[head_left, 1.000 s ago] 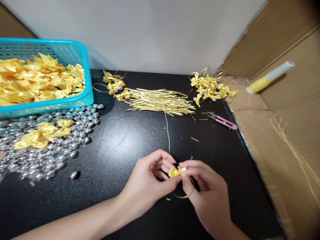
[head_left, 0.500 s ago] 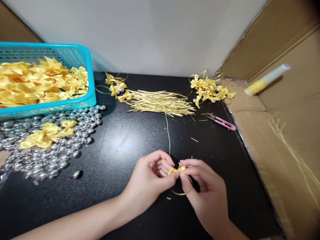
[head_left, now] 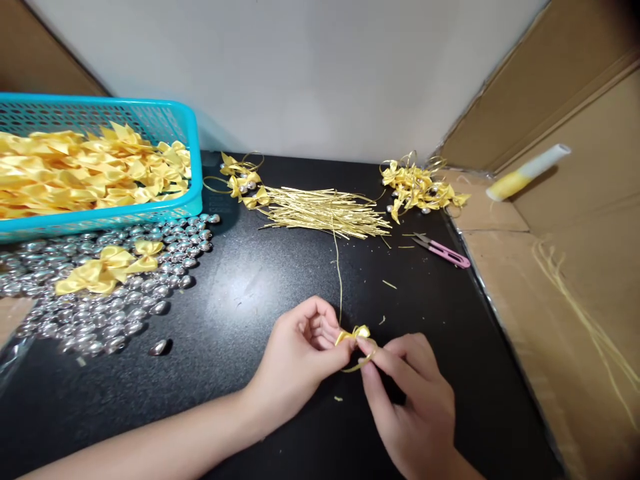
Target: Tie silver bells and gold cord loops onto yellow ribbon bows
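A small yellow ribbon bow [head_left: 362, 331] is pinched between the thumb and fingers of my left hand [head_left: 297, 350]. From the bow hangs a loop of gold cord [head_left: 354, 367]. My right hand [head_left: 417, 390] has its thumb and index finger on the right side of this loop, just below the bow; its other fingers are curled in. A thin pale yellow thread [head_left: 339, 273] runs from the bow area up to the pile of cut gold cords [head_left: 325, 212]. Part of the bow is hidden behind my left fingers.
A blue basket [head_left: 197, 157] of yellow bows stands at left. Silver beads [head_left: 100, 327] and loose bows [head_left: 103, 270] lie before it. Finished-looking bow loops [head_left: 417, 187] are heaped at back right, a few more [head_left: 243, 180] at back left. Pink thread snips [head_left: 443, 252] lie at right.
My right fingers have moved off the bow, down onto the gold cord loop, and curled in more. My left hand keeps its hold on the bow. The view has shifted slightly.
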Tool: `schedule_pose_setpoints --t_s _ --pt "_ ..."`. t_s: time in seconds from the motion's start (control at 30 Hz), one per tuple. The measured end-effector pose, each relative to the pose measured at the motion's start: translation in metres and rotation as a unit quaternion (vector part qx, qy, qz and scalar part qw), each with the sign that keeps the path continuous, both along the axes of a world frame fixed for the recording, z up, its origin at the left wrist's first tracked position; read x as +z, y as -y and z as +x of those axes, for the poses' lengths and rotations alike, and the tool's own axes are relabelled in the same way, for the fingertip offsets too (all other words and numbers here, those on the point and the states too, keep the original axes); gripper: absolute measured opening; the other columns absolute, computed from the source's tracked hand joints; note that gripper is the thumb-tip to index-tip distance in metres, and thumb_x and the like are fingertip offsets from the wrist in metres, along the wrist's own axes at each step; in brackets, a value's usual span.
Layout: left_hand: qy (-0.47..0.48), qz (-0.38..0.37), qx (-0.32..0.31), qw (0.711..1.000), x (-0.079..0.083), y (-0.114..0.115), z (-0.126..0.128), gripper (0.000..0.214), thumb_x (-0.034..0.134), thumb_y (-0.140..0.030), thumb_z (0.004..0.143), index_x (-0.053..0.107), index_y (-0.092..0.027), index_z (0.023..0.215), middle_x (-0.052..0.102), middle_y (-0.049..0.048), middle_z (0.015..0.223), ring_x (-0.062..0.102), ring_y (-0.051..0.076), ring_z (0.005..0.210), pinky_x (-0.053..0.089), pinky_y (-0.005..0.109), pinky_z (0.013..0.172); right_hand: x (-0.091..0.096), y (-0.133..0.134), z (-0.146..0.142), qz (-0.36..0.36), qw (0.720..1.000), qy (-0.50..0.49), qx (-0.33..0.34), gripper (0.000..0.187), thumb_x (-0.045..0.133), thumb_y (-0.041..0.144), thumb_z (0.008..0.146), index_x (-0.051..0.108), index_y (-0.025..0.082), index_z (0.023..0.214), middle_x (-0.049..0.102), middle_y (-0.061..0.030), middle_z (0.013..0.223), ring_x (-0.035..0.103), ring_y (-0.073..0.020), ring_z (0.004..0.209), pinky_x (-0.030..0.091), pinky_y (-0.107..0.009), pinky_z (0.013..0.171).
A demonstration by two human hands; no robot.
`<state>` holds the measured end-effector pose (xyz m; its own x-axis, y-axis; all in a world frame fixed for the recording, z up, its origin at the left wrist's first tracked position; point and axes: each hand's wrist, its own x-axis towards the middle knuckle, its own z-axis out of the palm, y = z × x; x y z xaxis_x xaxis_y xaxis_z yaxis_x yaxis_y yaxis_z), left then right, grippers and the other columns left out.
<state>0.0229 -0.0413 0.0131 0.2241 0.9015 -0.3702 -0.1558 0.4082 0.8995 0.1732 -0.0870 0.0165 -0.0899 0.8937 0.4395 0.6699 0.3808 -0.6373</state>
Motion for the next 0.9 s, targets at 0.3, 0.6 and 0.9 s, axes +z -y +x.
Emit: schedule_pose_setpoints --t_s 0.3,0.6,0.9 --pt "-0.135 0.150 -0.077 0.976 0.003 0.010 -0.004 0.020 0.065 -0.017 0.076 0.048 -0.019 0.067 0.059 -0.0025 0.060 0.056 0.010 0.056 0.046 0.020 0.055 -0.003 -0.005 0.004 -0.011 0.996 0.090 -0.001 0.032 0.053 0.008 0.088 0.060 0.020 0.117 0.058 -0.0016 0.079 0.051 -0.0159 0.072 0.036 -0.035 0.071" --pt "-0.135 0.137 -0.109 0.975 0.006 0.009 -0.009 0.019 0.063 -0.016 0.074 0.046 -0.019 0.066 0.060 -0.0024 0.060 0.054 0.010 0.054 0.045 0.021 0.053 0.007 -0.008 0.009 -0.023 0.991 0.131 0.031 0.016 0.053 0.008 0.087 0.060 0.022 0.087 0.055 -0.0004 0.079 0.049 -0.0176 0.078 0.030 -0.039 0.077" --pt "-0.101 0.080 -0.060 0.990 0.000 -0.002 -0.015 0.025 0.068 -0.016 0.071 0.043 -0.019 0.068 0.057 -0.0040 0.060 0.050 0.008 0.055 0.041 0.019 0.052 0.028 0.000 0.018 -0.122 0.967 0.177 0.138 0.017 0.045 0.010 0.089 0.051 0.021 0.078 0.057 -0.0011 0.076 0.052 -0.0171 0.070 0.037 -0.034 0.066"
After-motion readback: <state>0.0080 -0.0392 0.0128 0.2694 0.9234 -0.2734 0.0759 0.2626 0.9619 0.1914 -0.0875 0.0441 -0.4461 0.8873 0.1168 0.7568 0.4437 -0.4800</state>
